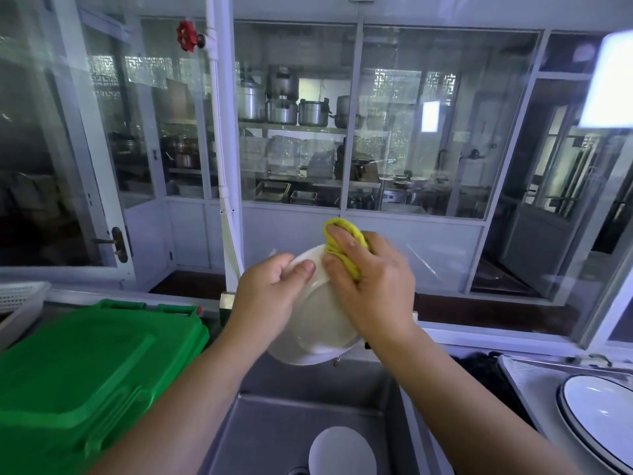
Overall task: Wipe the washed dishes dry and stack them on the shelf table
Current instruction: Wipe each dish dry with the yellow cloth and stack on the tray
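I hold a white plate tilted up over the steel sink. My left hand grips the plate's upper left rim, thumb on its face. My right hand holds a bunched yellow cloth and presses it against the plate's upper right edge. Another white plate lies in the sink basin below. At the right, a white dish with a dark blue rim sits on the steel counter.
A green plastic bin lid fills the lower left beside the sink. A white slotted basket stands at the far left. Glass partitions with shelves of metal pots behind run across the back.
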Available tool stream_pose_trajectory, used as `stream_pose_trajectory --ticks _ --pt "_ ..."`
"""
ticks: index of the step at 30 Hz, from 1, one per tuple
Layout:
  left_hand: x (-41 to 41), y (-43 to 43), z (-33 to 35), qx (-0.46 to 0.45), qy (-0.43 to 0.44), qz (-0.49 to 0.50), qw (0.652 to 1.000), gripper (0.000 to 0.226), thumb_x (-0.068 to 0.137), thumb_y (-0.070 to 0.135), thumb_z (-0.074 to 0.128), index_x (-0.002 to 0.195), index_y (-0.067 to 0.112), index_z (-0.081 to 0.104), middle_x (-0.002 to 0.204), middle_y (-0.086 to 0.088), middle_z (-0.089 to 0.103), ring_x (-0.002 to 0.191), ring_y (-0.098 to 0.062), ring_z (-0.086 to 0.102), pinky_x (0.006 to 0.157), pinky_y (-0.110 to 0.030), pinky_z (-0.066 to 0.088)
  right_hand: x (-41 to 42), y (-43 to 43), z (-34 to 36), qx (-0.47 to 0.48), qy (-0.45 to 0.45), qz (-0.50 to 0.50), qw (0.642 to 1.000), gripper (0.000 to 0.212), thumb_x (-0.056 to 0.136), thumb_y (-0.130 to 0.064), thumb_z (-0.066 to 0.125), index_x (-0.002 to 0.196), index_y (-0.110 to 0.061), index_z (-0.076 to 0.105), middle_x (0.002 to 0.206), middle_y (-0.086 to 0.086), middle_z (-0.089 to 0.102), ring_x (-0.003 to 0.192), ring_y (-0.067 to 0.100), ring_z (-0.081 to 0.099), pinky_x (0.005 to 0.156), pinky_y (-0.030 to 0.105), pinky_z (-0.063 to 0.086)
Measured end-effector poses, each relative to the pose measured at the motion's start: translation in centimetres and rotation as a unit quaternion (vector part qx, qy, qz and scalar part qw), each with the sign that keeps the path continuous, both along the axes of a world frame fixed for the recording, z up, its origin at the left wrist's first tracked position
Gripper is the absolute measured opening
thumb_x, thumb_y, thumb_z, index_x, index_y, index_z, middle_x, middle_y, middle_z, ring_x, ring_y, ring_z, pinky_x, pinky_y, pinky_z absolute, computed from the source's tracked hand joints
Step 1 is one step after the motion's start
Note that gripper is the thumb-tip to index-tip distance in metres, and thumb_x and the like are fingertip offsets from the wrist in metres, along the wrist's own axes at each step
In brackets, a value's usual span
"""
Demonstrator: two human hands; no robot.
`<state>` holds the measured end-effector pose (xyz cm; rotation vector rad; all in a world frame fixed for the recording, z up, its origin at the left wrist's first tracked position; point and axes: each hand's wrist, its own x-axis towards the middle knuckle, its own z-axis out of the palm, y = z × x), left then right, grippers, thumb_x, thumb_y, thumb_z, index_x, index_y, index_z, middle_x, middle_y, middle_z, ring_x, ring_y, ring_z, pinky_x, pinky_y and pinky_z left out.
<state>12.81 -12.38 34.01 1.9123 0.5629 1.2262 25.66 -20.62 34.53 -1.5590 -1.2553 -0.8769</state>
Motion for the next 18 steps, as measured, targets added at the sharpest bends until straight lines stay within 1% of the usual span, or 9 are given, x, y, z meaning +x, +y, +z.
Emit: stream_pose_trajectory --ticks 2,4,6,8,10,12,14,15,18 --pt "0.0 -0.2 0.1 0.008 -0.021 0.009 1.0 0.036 0.079 0.047 0.055 0.056 0.023 0.041 0.048 0.009 0.035 0.05 -0.008 0.031 0.053 -0.029 0.026 0.1 0.3 0.3 0.015 -0.029 -0.003 0.999 0.037 0.087 -0.044 0.052 0.119 -0.032 0.066 0.087 0.0 0.062 0.077 0.023 0.058 0.065 0.031 0.046" --pt "-0.5 -0.4 0.5 0.014 -0.052 0.022 0.998 0.037 0.079 0.045 0.055 0.059 0.017 0.041 0.05 0.008 0.033 0.052 -0.008 0.029 0.052 -0.027 0.024 0.7 0.1 0.5 0.021 0.098 0.056 0.993 0.035 0.088 -0.044 0.054 0.123 -0.04 0.062 0.091 -0.004 0.061 0.081 0.017 0.06 0.072 0.031 0.048" --pt "-1.1 -0.4 1.2 -0.006 -0.106 0.024 0.994 0.043 0.079 0.047 0.057 0.064 0.009 0.044 0.056 0.001 0.039 0.057 -0.012 0.035 0.056 -0.029 0.026 1.3 -0.2 0.4 0.055 0.276 0.147 0.948 0.034 0.092 -0.036 0.059 0.125 -0.044 0.059 0.09 -0.012 0.061 0.079 0.005 0.057 0.079 0.029 0.048" --pt "-1.4 -0.7 2.0 -0.05 -0.179 0.005 0.983 0.04 0.078 0.05 0.059 0.066 0.012 0.053 0.062 -0.003 0.049 0.062 -0.015 0.043 0.06 -0.032 0.033 1.3 -0.2 0.1 0.101 0.393 0.191 0.894 0.031 0.094 -0.032 0.057 0.123 -0.046 0.06 0.088 -0.017 0.065 0.079 0.001 0.058 0.082 0.027 0.049" --pt "-1.2 -1.2 2.5 -0.096 -0.247 -0.015 0.964 0.028 0.079 0.044 0.06 0.061 0.024 0.056 0.062 0.006 0.054 0.064 -0.013 0.047 0.063 -0.032 0.036 0.9 0.2 -0.2 0.126 0.473 0.222 0.843 0.025 0.095 -0.037 0.054 0.116 -0.046 0.063 0.104 -0.017 0.068 0.098 0.004 0.062 0.092 0.034 0.051" --pt "-0.7 -1.5 2.6 -0.123 -0.288 -0.042 0.949 0.027 0.082 0.037 0.057 0.057 0.029 0.056 0.061 0.012 0.056 0.063 -0.009 0.049 0.062 -0.03 0.039 0.3 0.7 -0.5 0.148 0.539 0.249 0.791 0.021 0.093 -0.041 0.053 0.109 -0.046 0.066 0.116 -0.007 0.066 0.109 0.014 0.062 0.095 0.042 0.051" --pt "-0.4 -1.6 2.3 -0.135 -0.286 -0.067 0.946 0.024 0.082 0.034 0.055 0.059 0.029 0.058 0.064 0.012 0.059 0.066 -0.009 0.052 0.063 -0.029 0.041 0.2 0.7 -0.2 0.179 0.586 0.264 0.745 0.018 0.093 -0.039 0.057 0.108 -0.038 0.067 0.114 -0.003 0.068 0.106 0.019 0.064 0.091 0.041 0.053" --pt "-0.6 -1.4 2.1 -0.141 -0.272 -0.08 0.948 0.02 0.081 0.033 0.054 0.063 0.028 0.06 0.066 0.011 0.06 0.067 -0.009 0.054 0.063 -0.028 0.042 0.3 0.5 0.0 0.188 0.596 0.263 0.735 0.017 0.093 -0.035 0.059 0.107 -0.033 0.068 0.109 -0.003 0.071 0.102 0.019 0.066 0.087 0.039 0.055" --pt "-1.6 0.0 2.2 -0.165 -0.202 -0.114 0.959 0.013 0.074 0.031 0.056 0.072 0.019 0.059 0.066 0.007 0.063 0.061 -0.008 0.056 0.053 -0.019 0.041 1.0 -0.7 0.8 0.182 0.587 0.261 0.744 0.015 0.091 -0.024 0.064 0.104 -0.026 0.07 0.099 -0.001 0.074 0.088 0.016 0.067 0.082 0.037 0.057"
